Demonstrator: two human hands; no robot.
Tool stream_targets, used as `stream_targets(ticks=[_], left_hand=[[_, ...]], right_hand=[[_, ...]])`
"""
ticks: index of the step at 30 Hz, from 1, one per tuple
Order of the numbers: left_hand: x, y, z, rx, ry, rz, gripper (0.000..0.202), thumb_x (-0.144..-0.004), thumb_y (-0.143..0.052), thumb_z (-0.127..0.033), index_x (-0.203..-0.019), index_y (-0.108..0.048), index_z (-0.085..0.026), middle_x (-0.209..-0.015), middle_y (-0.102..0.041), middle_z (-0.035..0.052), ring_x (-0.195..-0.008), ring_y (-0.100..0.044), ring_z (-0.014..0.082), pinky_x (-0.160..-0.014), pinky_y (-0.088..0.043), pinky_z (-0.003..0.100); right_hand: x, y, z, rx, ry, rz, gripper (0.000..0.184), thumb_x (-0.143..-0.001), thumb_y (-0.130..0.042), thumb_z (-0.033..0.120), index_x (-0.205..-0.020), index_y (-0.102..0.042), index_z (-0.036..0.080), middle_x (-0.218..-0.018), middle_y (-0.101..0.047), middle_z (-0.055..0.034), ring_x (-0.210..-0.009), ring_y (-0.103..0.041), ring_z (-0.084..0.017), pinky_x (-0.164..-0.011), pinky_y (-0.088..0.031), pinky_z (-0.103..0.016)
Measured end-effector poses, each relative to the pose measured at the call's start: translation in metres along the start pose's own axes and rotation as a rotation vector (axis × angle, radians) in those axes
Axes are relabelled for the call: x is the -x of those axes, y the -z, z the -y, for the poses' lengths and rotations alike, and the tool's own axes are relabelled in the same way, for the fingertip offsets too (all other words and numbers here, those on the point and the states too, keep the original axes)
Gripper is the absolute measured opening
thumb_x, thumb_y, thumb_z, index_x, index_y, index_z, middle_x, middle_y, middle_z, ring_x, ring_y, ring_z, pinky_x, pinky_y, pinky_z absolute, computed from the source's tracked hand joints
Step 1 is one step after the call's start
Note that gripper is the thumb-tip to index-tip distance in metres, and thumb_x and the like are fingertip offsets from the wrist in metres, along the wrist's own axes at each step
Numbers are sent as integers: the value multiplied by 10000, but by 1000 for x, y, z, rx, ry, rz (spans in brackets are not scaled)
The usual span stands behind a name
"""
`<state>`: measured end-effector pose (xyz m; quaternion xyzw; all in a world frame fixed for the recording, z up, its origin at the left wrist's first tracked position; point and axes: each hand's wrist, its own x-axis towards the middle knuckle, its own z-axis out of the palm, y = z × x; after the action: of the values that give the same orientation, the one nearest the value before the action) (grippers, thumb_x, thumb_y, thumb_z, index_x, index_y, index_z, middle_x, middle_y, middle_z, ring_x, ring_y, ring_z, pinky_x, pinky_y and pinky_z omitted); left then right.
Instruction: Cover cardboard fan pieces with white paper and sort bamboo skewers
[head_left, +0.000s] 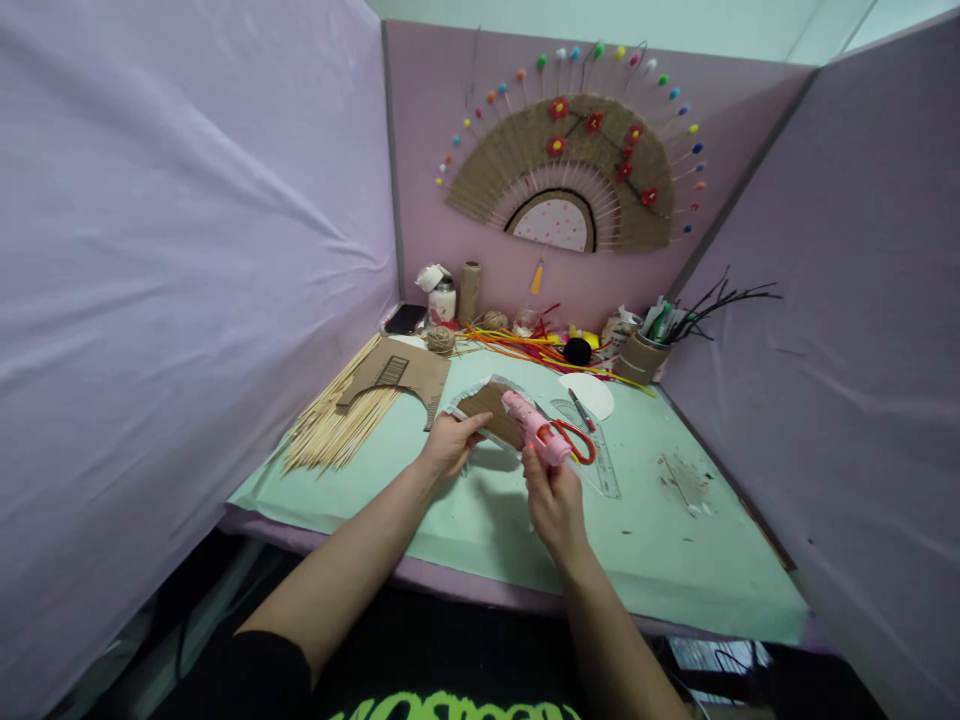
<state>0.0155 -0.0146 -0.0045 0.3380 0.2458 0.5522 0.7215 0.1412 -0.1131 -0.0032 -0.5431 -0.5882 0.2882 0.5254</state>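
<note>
My left hand (451, 440) grips a piece of brown cardboard (491, 408) by its left edge, thumb on top. Pale material runs along the rim of that piece, which is held a little above the table. Closed round the handle of a pink glue gun (538, 428) is my right hand (553, 495). The gun's front end lies over the right part of the cardboard, and I cannot tell whether it touches. Just behind the gun are red-handled scissors (583, 443), a clear set square (611, 470) and a dark red pen (581, 410), all lying on the table.
Thin wooden sticks (319, 440) lie at the left under a cut cardboard arch (412, 370). Along the back are twine balls (441, 341), coloured pipe cleaners (517, 346) and a holder of dark twigs (641, 358). A decorated cardboard fan (502, 160) hangs on the rear panel.
</note>
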Motion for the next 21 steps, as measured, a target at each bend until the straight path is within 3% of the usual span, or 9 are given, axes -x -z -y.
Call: stream_targets(ticks=[3, 7, 18, 21], left_hand=[[1, -2, -1, 3, -5, 21, 602, -564, -832, -133, -1133, -642, -184, -943, -733, 56, -929, -670, 219, -844, -508, 335], [2, -3, -1, 1, -3, 41, 619, -567, -837, -139, -1151, -638, -197, -942, -740, 49, -958, -675, 228, -858, -517, 337], [2, -2, -1, -31, 8, 42, 504, -569, -834, -160, -1047, -673, -172, -959, -740, 73, -974, -672, 246, -816, -530, 325], [2, -2, -1, -29, 7, 46, 556, -569, -833, -159, -1097, -660, -187, -982, -737, 70, -996, -666, 249, -844, -523, 338]], right_hand=[[-2, -5, 1, 45, 71, -118, 471, -915, -428, 536, -1208, -565, 193, -1038, -646, -113, -1027, -574, -283, -887, -463, -410], [-4, -10, 0, 52, 119, -118, 418, -935, -430, 465, -1218, -550, 181, -1204, -604, -131, -1137, -541, -272, -1003, -397, -424], [-6, -11, -2, 92, 64, -151, 444, -922, -414, 519, -1152, -565, 170, -1111, -628, -131, -1059, -573, -275, -950, -428, -398], [-6, -11, -2, 101, 66, -146, 462, -922, -403, 529, -1161, -562, 166, -1122, -622, -134, -1069, -569, -279, -953, -426, -397]])
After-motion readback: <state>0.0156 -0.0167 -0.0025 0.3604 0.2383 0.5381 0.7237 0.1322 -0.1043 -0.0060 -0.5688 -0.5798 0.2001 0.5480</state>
